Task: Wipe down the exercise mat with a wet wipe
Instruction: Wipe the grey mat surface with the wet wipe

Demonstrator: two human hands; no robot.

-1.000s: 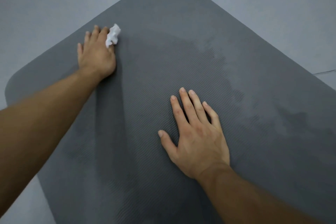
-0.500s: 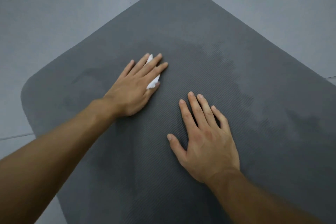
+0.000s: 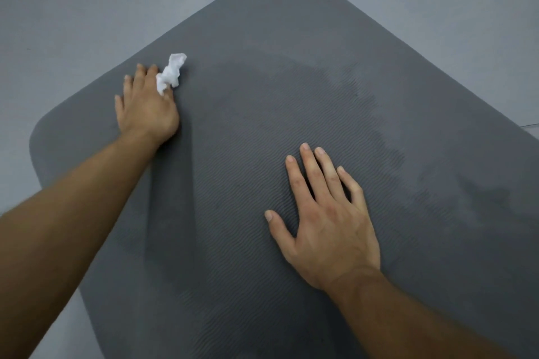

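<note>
- Wiping is the step in hand: the left hand (image 3: 147, 108) lies flat with fingers stretched, near the left edge of the exercise mat (image 3: 291, 23). It presses a bunched white wet wipe (image 3: 172, 73) that sticks out past its index side; the thumb is hidden.
- The right hand (image 3: 326, 218) rests flat with fingers spread on the mat's middle, well apart from the left. It holds nothing and seems to pin the mat to the grey floor (image 3: 87, 9).
- A darker sheen across the mat's centre and right side reads as damp, so the left and far corners likely need passes.
- Crumpled as it is, the wipe meets little of the ribbed surface; spreading it under all 4 fingers would cover more.
- Overlapping strokes with even pressure should avoid dry strips, with the right palm down so the mat does not creep.
</note>
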